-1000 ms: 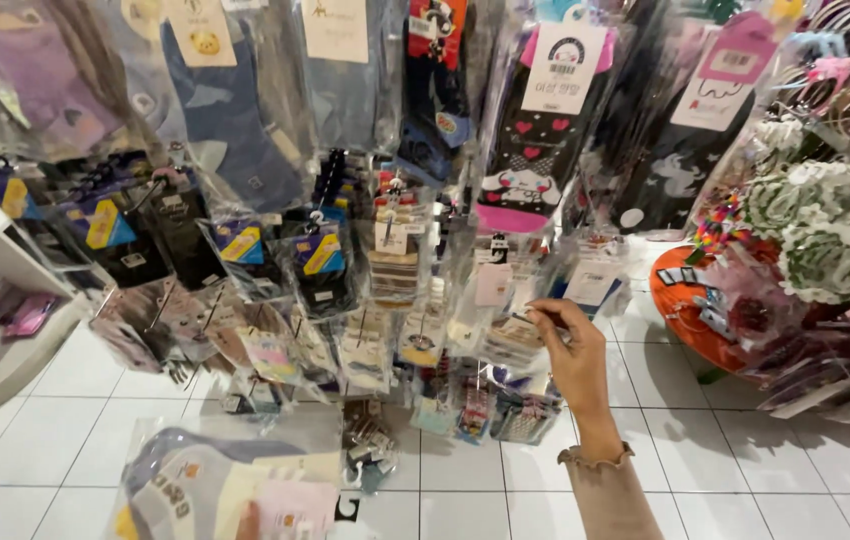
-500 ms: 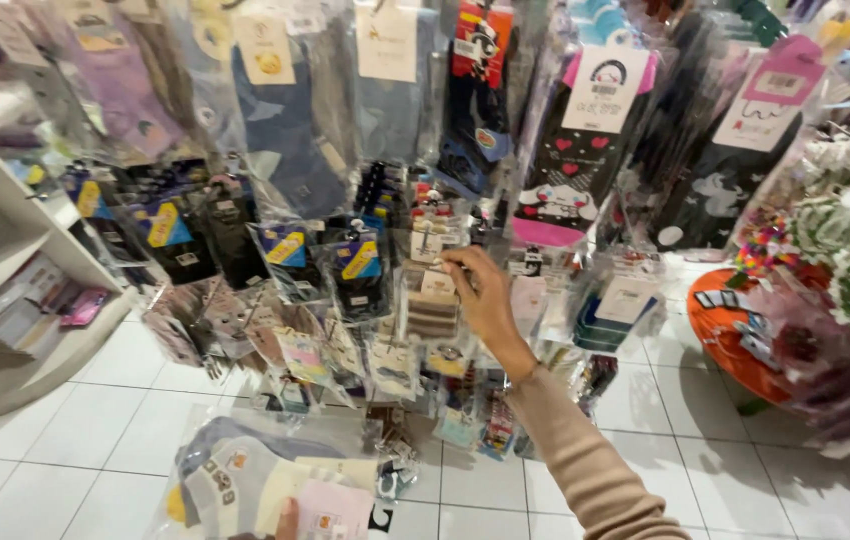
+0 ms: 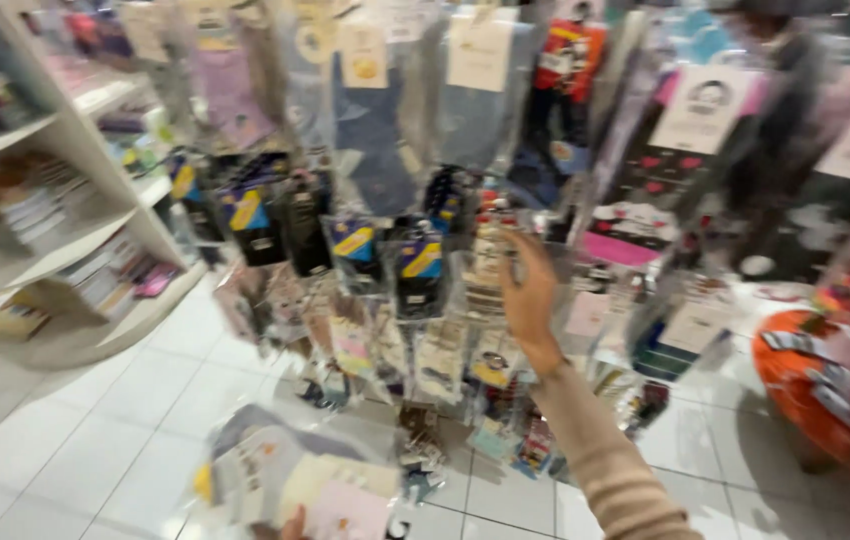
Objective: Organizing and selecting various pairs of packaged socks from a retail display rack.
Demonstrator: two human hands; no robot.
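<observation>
The view is motion-blurred. My right hand, in a beige sleeve, is raised against a hanging rack of packaged socks, its fingertips at a pale striped sock packet. Whether the fingers pinch it is unclear. Just left of it hang dark sock packets with blue-and-yellow labels. At the bottom edge only a fingertip of my left hand shows, holding a bundle of pastel sock packets in clear wrap.
Larger blue socks and black-and-pink socks hang higher on the rack. A white shelf unit with small goods stands at left. An orange round stand with clips is at right. White floor tiles lie below.
My right hand rose from the lower right packets and moved left to the striped packet. The camera swung left, bringing the white shelves into view. The bundle stays in my left hand.
</observation>
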